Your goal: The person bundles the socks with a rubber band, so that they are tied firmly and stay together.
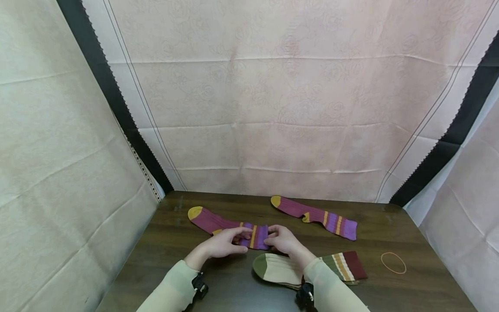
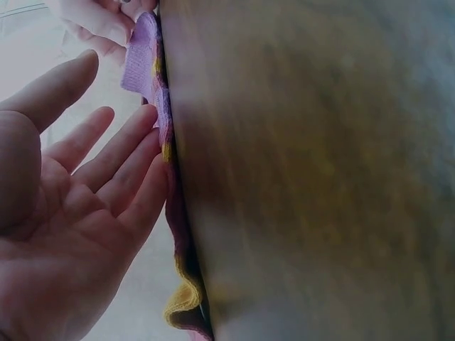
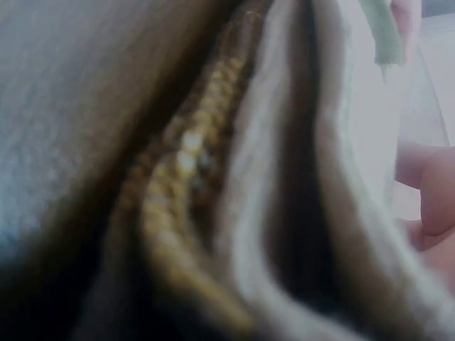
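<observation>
A purple sock (image 1: 216,222) with a yellow toe and striped cuff lies flat in front of both hands. My left hand (image 1: 223,245) has its fingers extended, their tips touching the cuff's near side in the left wrist view. At the cuff's end, my right hand (image 1: 287,241) pinches the edge, which stands slightly raised from the table (image 2: 306,170). A matching purple sock (image 1: 296,209) lies farther back to the right. Below my right wrist are cream-and-green socks (image 1: 280,269) with maroon cuffs, stacked; blurred cream folds (image 3: 249,177) fill much of the right wrist view.
A thin rubber band (image 1: 393,263) lies on the dark wooden table (image 1: 234,290) at the right. Pale cloth (image 1: 273,95) hangs behind the table's back edge, with more cloth at both sides.
</observation>
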Available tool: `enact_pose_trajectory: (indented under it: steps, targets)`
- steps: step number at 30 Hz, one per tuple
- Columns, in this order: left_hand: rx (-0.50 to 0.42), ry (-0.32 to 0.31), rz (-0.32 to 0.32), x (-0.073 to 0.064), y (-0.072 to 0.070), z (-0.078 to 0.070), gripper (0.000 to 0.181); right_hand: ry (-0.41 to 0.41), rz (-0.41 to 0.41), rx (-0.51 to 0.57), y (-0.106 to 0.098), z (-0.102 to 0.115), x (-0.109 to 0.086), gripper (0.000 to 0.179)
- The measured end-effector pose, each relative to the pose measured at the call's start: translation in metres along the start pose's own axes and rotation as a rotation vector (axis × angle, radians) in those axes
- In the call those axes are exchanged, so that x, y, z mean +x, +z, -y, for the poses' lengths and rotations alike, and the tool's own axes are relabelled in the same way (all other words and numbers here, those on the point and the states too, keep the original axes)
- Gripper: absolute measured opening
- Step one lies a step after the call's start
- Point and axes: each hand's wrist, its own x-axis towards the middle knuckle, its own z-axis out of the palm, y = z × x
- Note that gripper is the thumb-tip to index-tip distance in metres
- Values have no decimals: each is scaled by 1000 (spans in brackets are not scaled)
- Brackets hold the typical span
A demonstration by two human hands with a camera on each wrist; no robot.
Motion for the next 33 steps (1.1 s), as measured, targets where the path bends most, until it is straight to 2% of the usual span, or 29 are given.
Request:
enact_pose_trajectory:
  steps: [7, 13, 17, 22, 25, 29, 33]
  targets:
    - [-47, -3, 4, 0, 0, -1, 56, -55, -58, -125, 2, 1, -1, 37]
    - [-146, 14, -7, 0, -3, 1, 52, -69, -71, -144, 2, 0, -2, 34]
    - [-171, 18, -45, -3, -9, 5, 49, -89, -74, -167, 2, -3, -1, 35]
    - [-176, -28, -160, -12, -29, 15, 45, -100, -67, -186, 2, -5, -1, 35]
    - [-200, -60, -258, -21, -48, 24, 44, -110, -67, -193, 2, -4, -2, 34]
    - [-222, -109, -424, -34, -73, 39, 42, -117, -62, -204, 4, -5, -1, 33]
    - [-168, -180, -562, -45, -94, 57, 38, -114, -58, -209, 3, -6, 0, 34]
